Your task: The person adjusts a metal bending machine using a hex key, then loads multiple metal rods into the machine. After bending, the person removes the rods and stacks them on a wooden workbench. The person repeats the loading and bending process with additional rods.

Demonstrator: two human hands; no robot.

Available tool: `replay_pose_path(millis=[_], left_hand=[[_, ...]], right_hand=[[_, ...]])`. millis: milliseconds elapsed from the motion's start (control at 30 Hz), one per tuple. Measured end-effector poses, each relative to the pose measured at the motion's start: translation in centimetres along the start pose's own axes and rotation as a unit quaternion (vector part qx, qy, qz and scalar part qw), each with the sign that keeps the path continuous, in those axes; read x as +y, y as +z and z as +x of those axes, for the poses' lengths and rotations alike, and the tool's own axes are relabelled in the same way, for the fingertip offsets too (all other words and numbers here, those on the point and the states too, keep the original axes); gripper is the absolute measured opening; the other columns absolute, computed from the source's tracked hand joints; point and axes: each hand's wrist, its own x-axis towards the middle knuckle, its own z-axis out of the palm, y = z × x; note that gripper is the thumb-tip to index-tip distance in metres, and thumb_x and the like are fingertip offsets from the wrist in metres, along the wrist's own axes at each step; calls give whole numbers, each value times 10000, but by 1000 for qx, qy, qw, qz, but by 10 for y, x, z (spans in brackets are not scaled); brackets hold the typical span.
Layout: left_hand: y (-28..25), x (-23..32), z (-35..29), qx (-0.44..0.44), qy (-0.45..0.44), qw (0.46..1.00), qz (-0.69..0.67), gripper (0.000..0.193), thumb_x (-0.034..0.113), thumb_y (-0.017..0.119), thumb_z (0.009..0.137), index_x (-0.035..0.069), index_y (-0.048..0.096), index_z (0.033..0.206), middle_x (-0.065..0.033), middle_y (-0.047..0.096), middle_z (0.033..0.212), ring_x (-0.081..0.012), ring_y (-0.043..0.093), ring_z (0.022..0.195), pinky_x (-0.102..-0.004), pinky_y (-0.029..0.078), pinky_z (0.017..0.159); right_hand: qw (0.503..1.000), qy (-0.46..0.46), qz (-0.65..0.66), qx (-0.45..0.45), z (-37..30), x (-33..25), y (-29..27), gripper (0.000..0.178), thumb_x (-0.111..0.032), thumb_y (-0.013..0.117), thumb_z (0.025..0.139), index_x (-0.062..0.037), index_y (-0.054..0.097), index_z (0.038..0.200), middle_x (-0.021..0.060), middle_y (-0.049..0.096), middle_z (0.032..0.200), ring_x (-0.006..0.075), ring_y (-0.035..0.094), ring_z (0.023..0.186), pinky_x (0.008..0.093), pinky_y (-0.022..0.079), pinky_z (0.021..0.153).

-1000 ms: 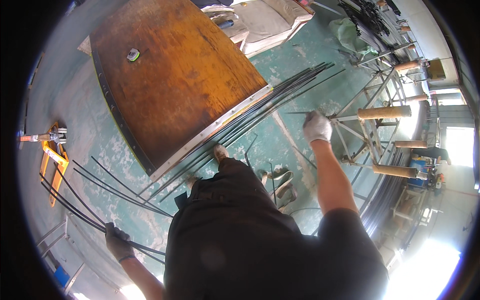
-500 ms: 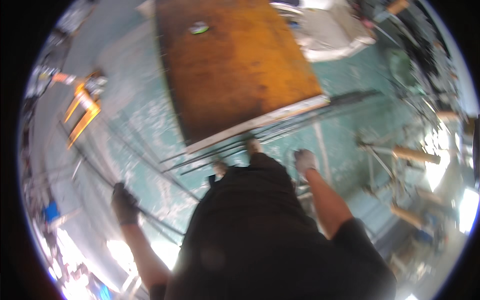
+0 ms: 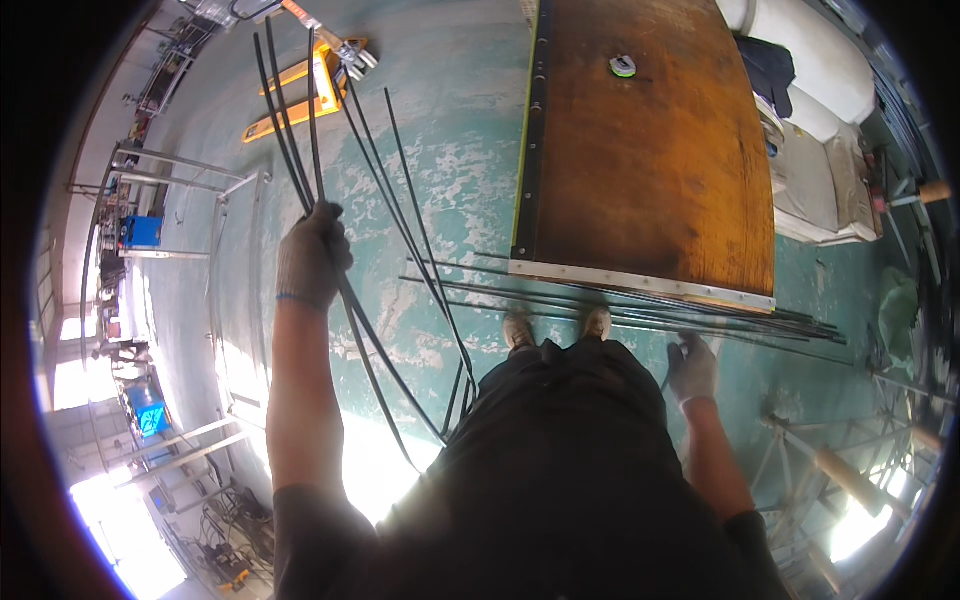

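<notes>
My left hand [image 3: 315, 258], in a grey knit glove, is wrapped round several long, thin dark rods [image 3: 283, 130]. They stick out beyond the fist at the far left and run back below it toward my left side. My right hand [image 3: 692, 368], also gloved, hangs by my right thigh with its fingers loosely bent and apart; I see nothing in it. More dark rods [image 3: 560, 298] lie across the floor between my shoes and the worktable [image 3: 640, 180]. Another loose group of rods [image 3: 405, 215] slants between my left hand and the table.
On the brown tabletop lies a small green-and-white tape measure [image 3: 622, 67]. A yellow pallet jack [image 3: 325, 85] stands at the far left. A cream sofa [image 3: 815, 175] is beyond the table. Metal frames [image 3: 215, 175] stand at the left, stands with rollers [image 3: 850, 480] at the right.
My view has swung left and steadied, so the table sits further right. My left hand has come up and forward, still gripping rods. The right hand stays low by my thigh.
</notes>
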Motion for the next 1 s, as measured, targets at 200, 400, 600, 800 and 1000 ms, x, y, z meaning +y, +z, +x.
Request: replay_pose_path(millis=[200,400,600,800,1000], left_hand=[[22,40,27,-21,26,997,-63,306,348,640,1198,45,662,1160,15,560,787,-136,525,611,-318,415,540],[51,69,45,32,68,987,-142,295,323,674,1182,29,657,1174,-27,584,827,-169,544,632,-354,474,566],[54,79,43,6,112,981,-157,288,288,670,1187,2,662,1221,-101,681,900,-240,673,715,-415,588,641],[52,78,46,67,135,979,-135,292,304,652,1191,14,683,1172,-88,682,898,-230,670,727,-360,591,667],[-24,85,63,120,162,975,-92,310,355,708,1158,51,758,1125,-11,647,817,-112,563,597,-252,445,518]], right_hand=[[925,-277,182,-187,24,-212,-24,228,-203,778,1080,-40,811,1236,184,840,1149,327,826,1017,427,661,943],[822,-341,114,-442,-17,-336,-28,328,-299,743,1132,-34,777,1322,205,824,1123,296,822,988,423,654,907],[871,-239,275,-329,-28,-316,-21,302,-274,667,1177,13,754,1208,173,731,883,284,729,779,430,576,765],[888,-253,331,-194,-9,-286,-39,283,-233,659,1183,32,758,1177,125,758,862,195,712,761,384,573,732],[872,-139,433,-182,10,-257,-73,315,-256,666,1183,41,765,1145,-1,647,807,101,581,724,293,470,662]])
